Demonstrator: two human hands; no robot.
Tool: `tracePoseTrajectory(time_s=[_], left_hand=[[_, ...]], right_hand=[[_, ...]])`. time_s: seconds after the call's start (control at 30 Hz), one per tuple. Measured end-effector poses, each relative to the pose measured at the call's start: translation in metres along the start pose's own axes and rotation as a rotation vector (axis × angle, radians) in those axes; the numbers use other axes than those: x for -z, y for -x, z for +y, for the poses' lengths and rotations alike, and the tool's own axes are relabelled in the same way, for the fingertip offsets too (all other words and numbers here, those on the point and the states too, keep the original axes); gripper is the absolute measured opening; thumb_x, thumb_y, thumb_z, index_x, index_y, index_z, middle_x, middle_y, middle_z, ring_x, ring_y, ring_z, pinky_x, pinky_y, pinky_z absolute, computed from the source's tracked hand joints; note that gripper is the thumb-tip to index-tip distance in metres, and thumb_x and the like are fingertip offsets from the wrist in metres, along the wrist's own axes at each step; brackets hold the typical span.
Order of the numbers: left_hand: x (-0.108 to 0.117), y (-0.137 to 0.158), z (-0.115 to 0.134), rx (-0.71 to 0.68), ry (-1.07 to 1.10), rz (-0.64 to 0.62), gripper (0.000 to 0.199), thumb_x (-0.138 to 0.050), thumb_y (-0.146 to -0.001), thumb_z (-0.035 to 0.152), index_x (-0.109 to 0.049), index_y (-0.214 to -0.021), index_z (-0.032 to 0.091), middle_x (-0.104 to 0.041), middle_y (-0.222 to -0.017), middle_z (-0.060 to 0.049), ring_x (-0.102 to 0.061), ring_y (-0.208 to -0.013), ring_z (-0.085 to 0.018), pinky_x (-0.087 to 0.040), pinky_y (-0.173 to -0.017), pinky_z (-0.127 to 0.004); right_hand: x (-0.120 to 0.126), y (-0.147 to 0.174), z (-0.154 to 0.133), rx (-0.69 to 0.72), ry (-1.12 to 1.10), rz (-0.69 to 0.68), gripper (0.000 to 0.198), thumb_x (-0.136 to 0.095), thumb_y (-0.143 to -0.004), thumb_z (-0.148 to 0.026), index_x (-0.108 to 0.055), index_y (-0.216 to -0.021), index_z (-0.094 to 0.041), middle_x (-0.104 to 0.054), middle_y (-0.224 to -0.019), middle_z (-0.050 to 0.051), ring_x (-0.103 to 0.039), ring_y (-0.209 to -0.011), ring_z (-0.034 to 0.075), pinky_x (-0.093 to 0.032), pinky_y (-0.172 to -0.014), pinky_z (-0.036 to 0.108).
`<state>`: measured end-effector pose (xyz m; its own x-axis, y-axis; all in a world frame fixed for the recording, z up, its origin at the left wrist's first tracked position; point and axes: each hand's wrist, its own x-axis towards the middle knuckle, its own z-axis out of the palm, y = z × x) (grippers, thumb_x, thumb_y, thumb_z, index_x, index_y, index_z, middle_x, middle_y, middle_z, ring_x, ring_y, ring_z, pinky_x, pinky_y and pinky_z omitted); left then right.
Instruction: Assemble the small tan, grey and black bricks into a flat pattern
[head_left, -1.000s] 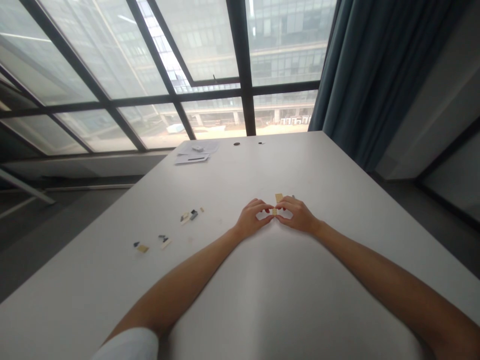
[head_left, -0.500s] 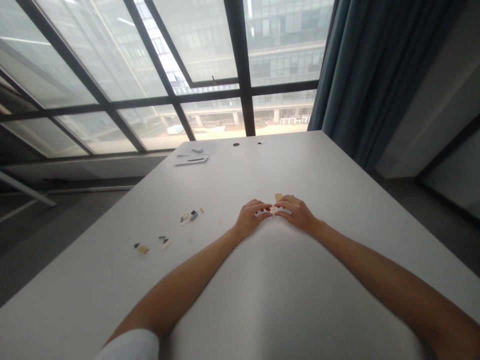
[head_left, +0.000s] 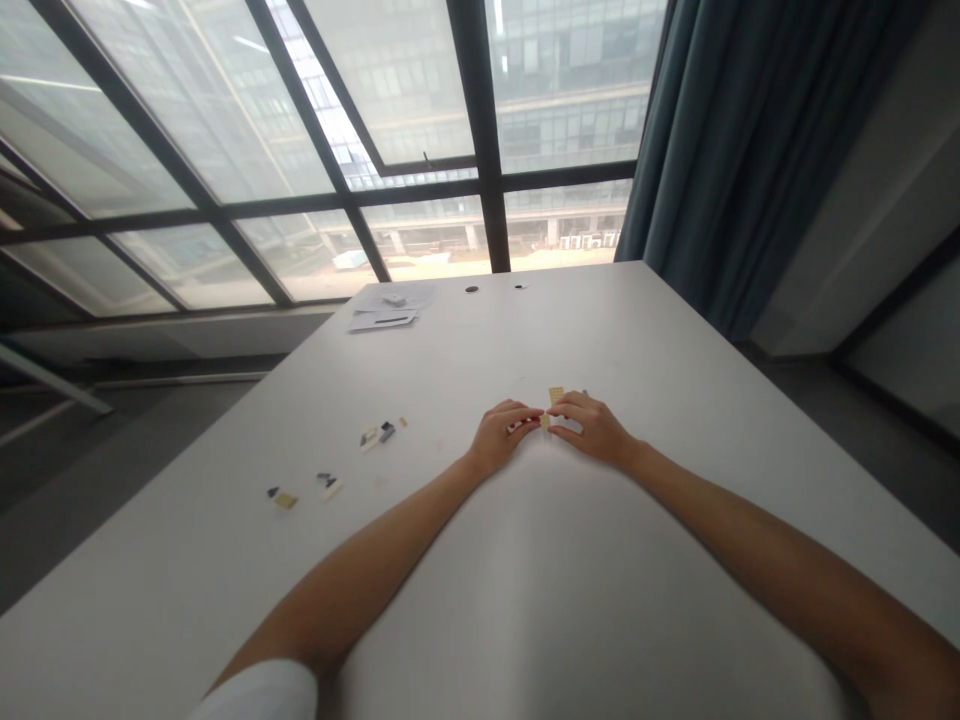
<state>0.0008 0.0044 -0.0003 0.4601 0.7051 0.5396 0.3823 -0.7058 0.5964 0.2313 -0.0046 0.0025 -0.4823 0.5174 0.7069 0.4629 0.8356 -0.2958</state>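
A small tan block piece [head_left: 545, 422] is pinched between my two hands above the white table [head_left: 637, 560]. My left hand [head_left: 498, 432] is closed, thumb and fingertips on the left side of the piece. From the other side, my right hand [head_left: 592, 422] grips it with a curved thumb and forefinger, a gap showing between them. Just behind the right fingertips lies a flat tan plate [head_left: 556, 394], partly covered by the fingers. A small greenish bit [head_left: 585, 393] shows past the right knuckles. The exact shape of the held piece is too small to make out.
To the left lie several loose pieces: a tan and dark pair [head_left: 286, 500], a dark and white group [head_left: 328, 484], and a grey piece [head_left: 387, 432] beside cream ones. Papers [head_left: 382, 318] rest at the far left edge, near a round black disc [head_left: 472, 289].
The held piece has turned a little, showing a broader tan face. My left fingers and thumb have come closer together. Both arms are almost unmoved.
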Motion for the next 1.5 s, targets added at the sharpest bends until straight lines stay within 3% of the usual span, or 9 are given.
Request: tracePoseTrajectory(time_s=[0.37,0.9,1.13,1.5], left_hand=[[0.002,-0.0004,0.0031,-0.029,-0.025,-0.025,0.026,-0.063,-0.095,0.036,-0.074,-0.114,0.024,-0.073,-0.094,-0.006,-0.063,-0.085,-0.017,-0.052,-0.074,-0.028],[0.0003,0.0003,0.0024,0.024,-0.045,0.005,0.019,-0.068,-0.091,0.033,-0.074,-0.104,0.021,-0.07,-0.088,-0.005,-0.064,-0.084,-0.015,-0.049,-0.07,-0.027],[-0.0006,0.0008,0.0021,0.021,-0.057,0.021,0.018,-0.07,-0.089,0.034,-0.073,-0.101,0.021,-0.07,-0.087,-0.004,-0.064,-0.083,-0.016,-0.05,-0.072,-0.028],[-0.0014,0.0003,-0.0016,0.018,-0.057,-0.028,0.021,-0.07,-0.089,0.037,-0.073,-0.102,0.021,-0.07,-0.087,-0.004,-0.063,-0.083,-0.016,-0.049,-0.071,-0.027]], right_hand=[[-0.0012,0.0019,0.0025,0.002,-0.031,-0.015,0.016,-0.059,-0.096,-0.028,-0.069,-0.107,-0.02,-0.068,-0.096,0.01,-0.065,-0.089,0.021,-0.054,-0.079,0.035],[-0.0008,0.001,0.0004,-0.016,-0.036,-0.034,0.012,-0.059,-0.096,-0.025,-0.069,-0.093,-0.021,-0.07,-0.091,0.008,-0.065,-0.089,0.02,-0.053,-0.08,0.033],[-0.0034,0.0041,0.004,-0.018,-0.046,-0.041,0.011,-0.067,-0.091,-0.03,-0.068,-0.097,-0.021,-0.069,-0.093,0.008,-0.065,-0.089,0.021,-0.053,-0.078,0.034],[-0.0031,0.003,0.0043,-0.019,-0.027,-0.061,0.009,-0.066,-0.092,-0.029,-0.066,-0.091,-0.02,-0.068,-0.09,0.007,-0.063,-0.088,0.019,-0.051,-0.078,0.032]])
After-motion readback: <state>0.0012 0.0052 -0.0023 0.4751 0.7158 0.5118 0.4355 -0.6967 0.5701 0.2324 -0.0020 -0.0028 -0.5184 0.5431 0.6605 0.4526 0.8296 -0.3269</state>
